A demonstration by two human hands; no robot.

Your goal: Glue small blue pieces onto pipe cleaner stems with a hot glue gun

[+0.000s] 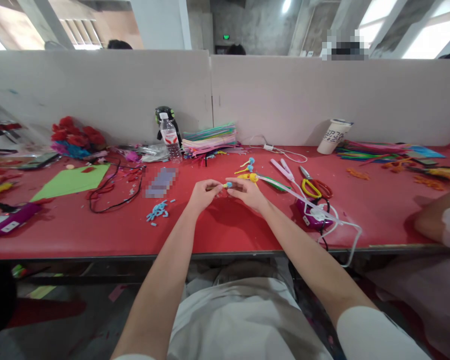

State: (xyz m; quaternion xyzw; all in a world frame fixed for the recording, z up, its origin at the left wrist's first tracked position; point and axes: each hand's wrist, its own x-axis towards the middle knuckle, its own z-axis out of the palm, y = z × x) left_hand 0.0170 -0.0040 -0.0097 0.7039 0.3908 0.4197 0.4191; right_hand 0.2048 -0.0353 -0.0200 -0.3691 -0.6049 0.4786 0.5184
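"Behind the clear bottle [170, 140], what is the biggest thing?" asked the first speaker.

"A pale partition [303, 95], spanning the view," the second replied. "The red table [375, 200] spreads in front of it, beneath the bottle."

"And the next largest things?"

"Left of the bottle and nearer the person lies a green sheet [73, 182]. Farther back on that side sits a fluffy red cluster [77, 137], with blue and purple at its base. Just beside the bottle, on its right, is a stack of coloured strips [212, 137]."

"Where are the hands?"

"Right of the bottle and nearer the person. The left hand [205, 194] has thumb and fingers drawn into a narrow pinch on the yellow end of a small yellow-and-blue piece [228, 185]. The right hand [252, 194] pinches its blue end just as narrowly. The fingers hide part of it."

"Anything smaller than the hands?"

"Well to the right of the bottle a pale cup [333, 137] leans to one side. Nearer the person than that, still right of the bottle, lie open scissors [313, 186] with yellow and red handles. Loose blue bits [158, 211] lie nearer the person than the bottle, slightly to its left."

"And the smallest?"

"The piece between the two hands, nearer the person than the bottle and to its right."
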